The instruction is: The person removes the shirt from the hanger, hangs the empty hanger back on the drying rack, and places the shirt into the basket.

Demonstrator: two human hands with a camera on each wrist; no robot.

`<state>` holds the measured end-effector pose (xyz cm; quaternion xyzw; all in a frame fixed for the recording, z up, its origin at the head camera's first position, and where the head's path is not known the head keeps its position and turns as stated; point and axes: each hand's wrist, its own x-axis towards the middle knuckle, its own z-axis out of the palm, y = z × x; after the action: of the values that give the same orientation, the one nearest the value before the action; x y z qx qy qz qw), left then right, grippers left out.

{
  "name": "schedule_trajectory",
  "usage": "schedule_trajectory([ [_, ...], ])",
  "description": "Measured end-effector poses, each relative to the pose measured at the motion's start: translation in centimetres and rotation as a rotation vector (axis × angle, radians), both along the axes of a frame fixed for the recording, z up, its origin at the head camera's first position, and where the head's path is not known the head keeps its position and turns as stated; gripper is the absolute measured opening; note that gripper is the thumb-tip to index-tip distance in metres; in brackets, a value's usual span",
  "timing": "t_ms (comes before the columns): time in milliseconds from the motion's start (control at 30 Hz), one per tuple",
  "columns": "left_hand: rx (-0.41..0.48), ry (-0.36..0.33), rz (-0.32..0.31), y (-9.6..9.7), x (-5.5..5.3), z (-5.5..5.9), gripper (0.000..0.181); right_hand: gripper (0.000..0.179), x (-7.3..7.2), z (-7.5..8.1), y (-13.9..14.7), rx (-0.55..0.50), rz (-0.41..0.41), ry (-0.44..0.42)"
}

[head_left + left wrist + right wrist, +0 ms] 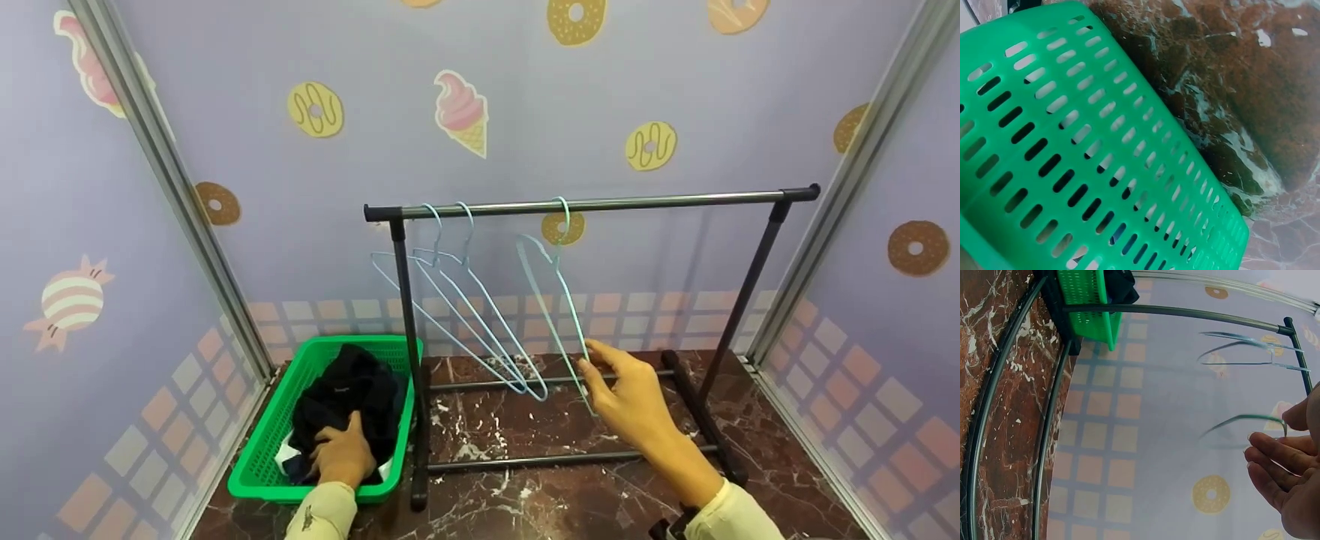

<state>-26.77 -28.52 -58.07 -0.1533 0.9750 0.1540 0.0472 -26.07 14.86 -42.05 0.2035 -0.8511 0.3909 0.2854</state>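
My left hand [343, 452] rests on a heap of dark clothes [351, 386] inside a green plastic basket [259, 442]; the heap hides some fingertips, so a grip cannot be told. The left wrist view shows mostly the basket's slotted wall [1089, 129]. My right hand [630, 390] is at the lower side of a pale green hanger [571, 304] on the rack's rail. In the right wrist view its thumb [1297, 416] and fairly straight fingers stand apart, with the hanger's wire [1241, 417] passing between them.
The dark metal clothes rack [675, 201] stands on a marbled brown floor [525, 495], right of the basket. Two pale blue hangers [480, 315] hang near the rail's left end. Patterned walls [375, 150] enclose the back and sides.
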Motion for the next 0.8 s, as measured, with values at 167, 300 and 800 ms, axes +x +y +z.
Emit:
schedule_trajectory([
  [167,0.056,-0.024,0.016,-0.6,0.1,0.5,0.094,0.024,0.1,-0.5,1.2,-0.007,0.011,0.021],
  [300,0.212,-0.052,0.093,-0.7,0.0,2.1,0.104,0.019,-0.1,-0.8,3.0,-0.043,-0.06,0.034],
  [800,0.129,0.253,-0.057,2.9,3.2,10.6,0.098,0.062,0.0,-1.2,8.0,0.244,-0.181,-0.198],
])
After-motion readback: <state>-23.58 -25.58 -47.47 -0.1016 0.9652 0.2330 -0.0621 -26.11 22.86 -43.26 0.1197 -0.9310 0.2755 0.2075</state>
